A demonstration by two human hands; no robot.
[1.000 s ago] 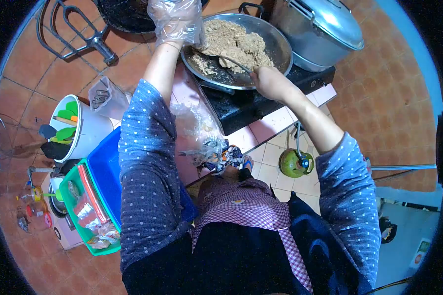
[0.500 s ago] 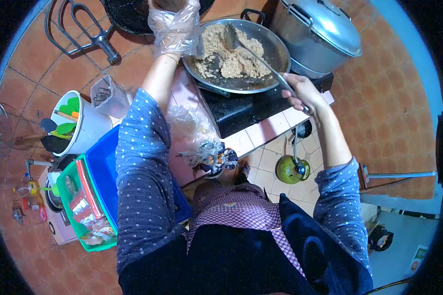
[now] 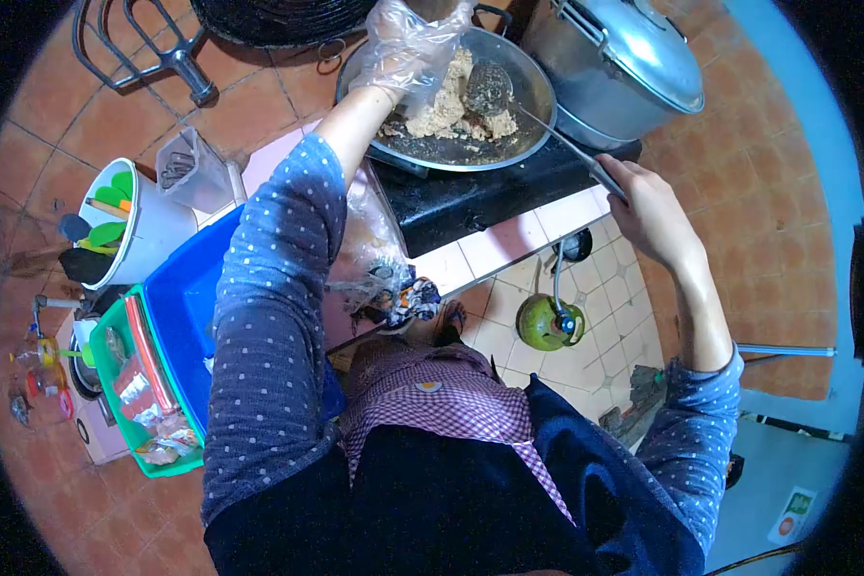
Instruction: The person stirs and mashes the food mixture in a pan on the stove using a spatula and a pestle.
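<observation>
My left hand (image 3: 408, 50), in a clear plastic glove, is over the left part of a wide metal pan (image 3: 538, 125). Its fingers curl round a brownish thing (image 3: 432, 8) cut off by the top edge; I cannot make out its kind. My right hand (image 3: 655, 206) is closed on the handle of a long metal spatula (image 3: 578, 154). The broad spatula head (image 3: 490, 88) lies in the pan against a crumbly, light-brown mixture (image 3: 444, 113). Part of the mixture is hidden behind my gloved hand. The pan stands on a black stove (image 3: 470, 206).
A large lidded pot (image 3: 610, 72) stands right of the pan. Leftward are a black round pan (image 3: 278, 19), a metal mixer beater (image 3: 163, 53), a white utensil bucket (image 3: 149, 240) and blue (image 3: 187, 307) and green (image 3: 178, 461) bins. A green gas cylinder (image 3: 540, 324) stands below.
My left hand has moved right, from beside the pan to over it, with the brownish thing. The spatula head has shifted right and down, and my right hand has moved right and lower.
</observation>
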